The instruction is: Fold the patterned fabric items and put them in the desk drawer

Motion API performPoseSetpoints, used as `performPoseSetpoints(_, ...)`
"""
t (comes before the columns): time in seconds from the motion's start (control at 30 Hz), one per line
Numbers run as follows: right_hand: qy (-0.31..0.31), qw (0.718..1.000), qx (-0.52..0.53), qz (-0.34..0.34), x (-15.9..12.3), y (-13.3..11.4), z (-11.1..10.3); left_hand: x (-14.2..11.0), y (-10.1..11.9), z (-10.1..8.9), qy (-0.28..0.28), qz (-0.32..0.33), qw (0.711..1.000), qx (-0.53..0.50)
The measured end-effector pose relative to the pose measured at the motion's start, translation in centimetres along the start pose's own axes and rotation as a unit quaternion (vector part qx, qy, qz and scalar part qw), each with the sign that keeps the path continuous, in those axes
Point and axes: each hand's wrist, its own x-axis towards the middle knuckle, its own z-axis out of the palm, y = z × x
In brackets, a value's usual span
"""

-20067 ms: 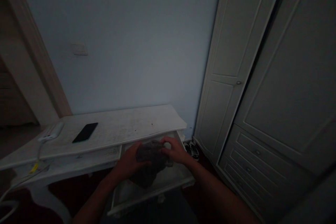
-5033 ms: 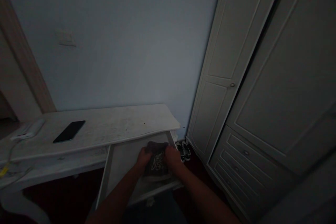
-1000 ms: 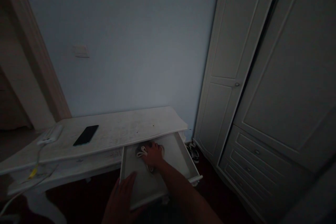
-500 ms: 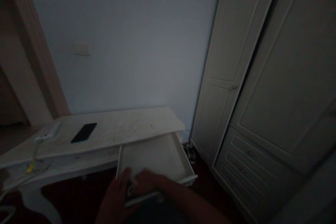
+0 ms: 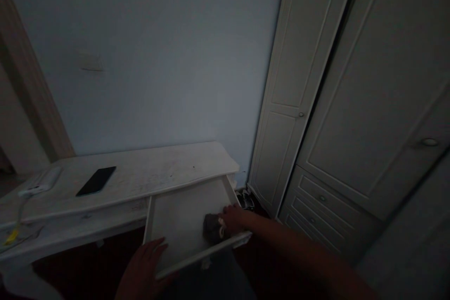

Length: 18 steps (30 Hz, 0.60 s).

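A white desk drawer [image 5: 183, 218] is pulled out from under the table top. My left hand [image 5: 146, 262] grips its front left corner, with fingers over the side wall and front edge. Inside the drawer, at the front right, is a small dark grey soft bundle [image 5: 212, 228] with a pale cord-like strip on it, perhaps a pouch. My right hand [image 5: 232, 219] is closed on the bundle's right side. Dim light leaves some fingers unclear.
On the white table [image 5: 158, 168] lie a dark phone [image 5: 96, 181] and a white power strip [image 5: 41, 182] with a cable and yellow tag. A white wardrobe [image 5: 281, 136] stands at the right. Shoes [image 5: 246, 198] are on the floor between them.
My right hand has moved right, from beside my left hand to the drawer's front right, and the grey bundle now shows there. The view has shifted slightly right.
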Motion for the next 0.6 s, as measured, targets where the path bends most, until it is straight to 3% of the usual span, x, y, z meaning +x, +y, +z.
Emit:
performPoseSetpoints(0.2, 0.075, 0.996, -0.035, -0.022, 0.4, -0.8, 0.8, 0.2, 0.2, -0.1, -0.011, -0.003, 1.0, -0.003)
performPoseSetpoints(0.43, 0.191, 0.98, -0.043, 0.048, 5.8, -0.5, -0.5, -0.1, 0.4, -0.2, -0.016, -0.007, 1.0, 0.003)
performPoseSetpoints(0.6, 0.216, 0.974, -0.012, 0.062, 8.4, 0.4, -2.4, -0.7, -0.2, 0.2, -0.004, 0.009, 1.0, 0.013)
